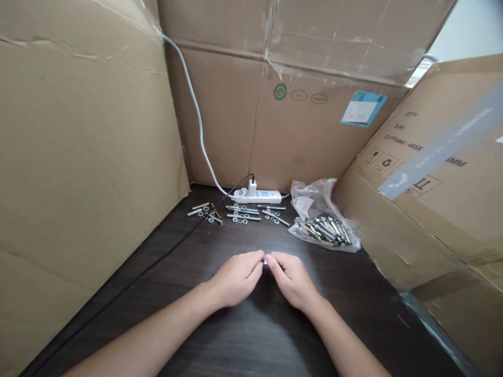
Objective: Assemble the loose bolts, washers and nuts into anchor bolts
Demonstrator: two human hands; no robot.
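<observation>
My left hand [239, 277] and my right hand [294, 280] meet fingertip to fingertip over the dark table, both closed in a pinch. Between them a bit of a small shiny metal piece [265, 262] shows; the fingers cover the rest, so its kind cannot be made out. Beyond the hands, bolts [243, 218] lie in loose groups with washers and nuts [234, 220] beside them. More bolts and sleeves [214, 218] are scattered at the left. To the right, a clear plastic bag [310, 201] holds several anchor bolts [330, 229].
A white power strip [271, 197] with a plugged-in charger [252, 186] sits against the back cardboard [236, 131]. Its white cable [196, 104] runs up the wall. A black cable [157, 260] crosses the table [188, 335] on the left. Cardboard boxes [412, 225] enclose the sides.
</observation>
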